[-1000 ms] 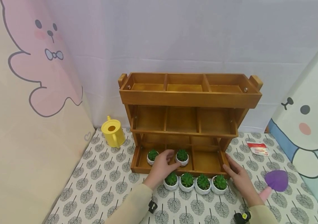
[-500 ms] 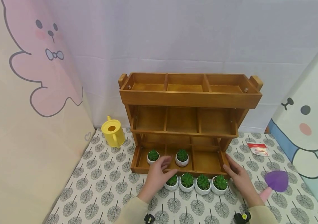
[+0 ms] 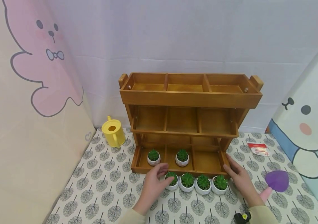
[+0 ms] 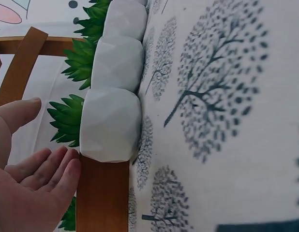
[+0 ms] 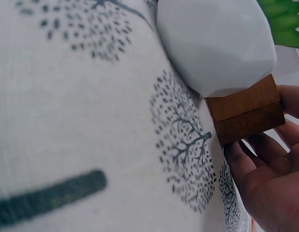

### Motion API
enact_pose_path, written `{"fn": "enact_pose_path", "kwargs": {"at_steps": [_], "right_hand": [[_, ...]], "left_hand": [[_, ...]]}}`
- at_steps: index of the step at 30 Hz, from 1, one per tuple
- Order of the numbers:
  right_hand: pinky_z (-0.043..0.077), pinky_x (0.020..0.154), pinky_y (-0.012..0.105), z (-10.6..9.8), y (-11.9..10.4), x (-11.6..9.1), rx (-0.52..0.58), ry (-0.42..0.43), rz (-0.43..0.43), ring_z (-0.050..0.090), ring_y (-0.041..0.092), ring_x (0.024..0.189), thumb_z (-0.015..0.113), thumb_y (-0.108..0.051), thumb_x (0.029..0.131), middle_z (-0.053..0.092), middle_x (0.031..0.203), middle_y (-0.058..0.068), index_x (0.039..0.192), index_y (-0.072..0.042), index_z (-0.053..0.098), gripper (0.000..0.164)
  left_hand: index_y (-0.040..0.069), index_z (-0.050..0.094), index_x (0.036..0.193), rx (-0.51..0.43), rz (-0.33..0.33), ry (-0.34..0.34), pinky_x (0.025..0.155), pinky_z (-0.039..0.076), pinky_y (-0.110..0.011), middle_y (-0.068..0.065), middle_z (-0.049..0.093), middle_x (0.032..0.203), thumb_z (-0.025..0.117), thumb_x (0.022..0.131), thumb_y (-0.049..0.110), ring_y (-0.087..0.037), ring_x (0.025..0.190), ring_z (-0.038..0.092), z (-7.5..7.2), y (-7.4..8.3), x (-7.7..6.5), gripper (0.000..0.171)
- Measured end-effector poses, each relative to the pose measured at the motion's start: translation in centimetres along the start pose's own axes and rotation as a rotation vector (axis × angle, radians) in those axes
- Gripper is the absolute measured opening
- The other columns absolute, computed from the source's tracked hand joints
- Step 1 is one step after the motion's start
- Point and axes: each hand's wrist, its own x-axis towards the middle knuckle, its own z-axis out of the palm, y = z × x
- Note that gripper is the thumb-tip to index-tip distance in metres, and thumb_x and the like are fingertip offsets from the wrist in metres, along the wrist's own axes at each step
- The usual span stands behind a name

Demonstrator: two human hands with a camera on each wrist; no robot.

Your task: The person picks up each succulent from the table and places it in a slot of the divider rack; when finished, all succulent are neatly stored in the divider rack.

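My left hand (image 3: 152, 183), thumb and fingers spread apart, is at the leftmost potted succulent (image 3: 171, 181) of a front row. In the left wrist view its fingers (image 4: 48, 169) curve loosely beside that plant's green leaves (image 4: 67, 121) and white faceted pot (image 4: 111, 124), holding nothing. At the bottom right end of the wooden tiered shelf (image 3: 189, 99), my right hand (image 3: 238, 179) grips the corner. The right wrist view shows its thumb and fingers around the wooden end (image 5: 248, 111). Two potted succulents stand in the bottom tier, one in the left compartment (image 3: 153, 157), one in the middle (image 3: 182, 157).
Several white-potted succulents, including the rightmost one (image 3: 219, 184), line the shelf's front. A yellow watering can (image 3: 113, 133) stands left of the shelf. To the right lie a red-and-white packet (image 3: 258, 149) and a purple toy shovel (image 3: 277, 181) with a pink handle.
My left hand has drawn back from the succulent in the middle compartment, down to the leftmost pot of the front row. The right hand stays at the shelf's corner.
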Motion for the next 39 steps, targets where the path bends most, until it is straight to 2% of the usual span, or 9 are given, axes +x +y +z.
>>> {"fn": "enact_pose_path", "kwargs": {"at_steps": [6,12,19,22,31,39], "right_hand": [[0.018,0.120,0.067,0.0,0.1,0.0,0.003,0.006,-0.008,0.015,0.048,0.154,0.056,-0.042,0.109,0.017,0.171,0.019,0.168,-0.015,0.019,0.074],[0.019,0.120,0.067,0.0,0.2,0.0,0.007,0.007,-0.014,0.016,0.048,0.154,0.056,-0.042,0.109,0.017,0.171,0.019,0.168,-0.014,0.020,0.074],[0.019,0.120,0.067,0.0,0.3,0.0,0.009,0.006,-0.020,0.016,0.048,0.154,0.056,-0.042,0.109,0.017,0.171,0.018,0.168,-0.015,0.020,0.074],[0.019,0.120,0.066,0.0,0.3,0.0,0.012,0.006,-0.020,0.016,0.047,0.154,0.056,-0.042,0.109,0.017,0.171,0.018,0.168,-0.016,0.020,0.074],[0.020,0.120,0.066,0.0,0.3,0.0,0.010,0.006,-0.015,0.016,0.047,0.154,0.056,-0.042,0.109,0.018,0.171,0.017,0.168,-0.016,0.020,0.074],[0.019,0.120,0.066,0.0,0.1,0.0,0.009,0.008,-0.022,0.016,0.047,0.154,0.056,-0.040,0.109,0.018,0.171,0.017,0.168,-0.015,0.020,0.073]], "left_hand": [[-0.004,0.062,0.134,-0.028,0.023,0.008,0.105,0.051,-0.044,-0.013,0.069,0.129,0.087,0.087,0.018,-0.031,0.119,0.066,-0.1,-0.7,-0.8,0.058],[0.001,0.063,0.136,0.001,-0.008,0.014,0.105,0.051,-0.044,-0.007,0.068,0.130,0.088,0.086,0.024,-0.029,0.121,0.065,0.0,-1.0,-1.4,0.061],[0.004,0.065,0.133,0.046,0.030,0.038,0.101,0.053,-0.048,-0.009,0.069,0.128,0.091,0.084,0.025,-0.033,0.117,0.066,0.1,-1.2,-2.0,0.059],[0.003,0.065,0.133,0.060,0.020,0.035,0.102,0.053,-0.046,-0.010,0.068,0.129,0.091,0.083,0.025,-0.034,0.118,0.066,0.2,-1.4,-2.1,0.060],[0.004,0.065,0.134,0.123,-0.067,0.008,0.101,0.054,-0.044,-0.013,0.067,0.131,0.092,0.080,0.029,-0.032,0.116,0.067,0.6,-1.6,-1.9,0.066],[0.005,0.067,0.131,0.223,-0.045,0.019,0.095,0.057,-0.043,-0.007,0.069,0.124,0.095,0.075,0.029,-0.025,0.109,0.067,1.0,-1.9,-1.7,0.067]]}}
